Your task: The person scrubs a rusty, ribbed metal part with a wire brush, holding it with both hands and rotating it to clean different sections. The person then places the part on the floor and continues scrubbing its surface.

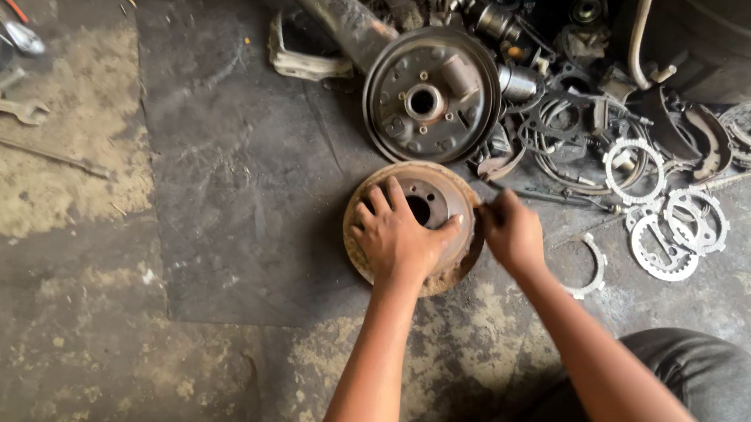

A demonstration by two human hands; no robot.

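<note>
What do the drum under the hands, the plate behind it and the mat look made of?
Drum: likely cast iron or steel, its rim coated in orange-brown rust, under the left hand with the right hand at its edge. Plate: grey metal, dull and greasy, with a machined centre hole. Mat: probably rubber sheet, dark, matte and flat; uncertain.

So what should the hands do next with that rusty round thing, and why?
Probably lift the right-hand edge a little: the left hand lies flat on the rusty brake drum, pinning it to the floor, while the right hand grips its rim.
</note>
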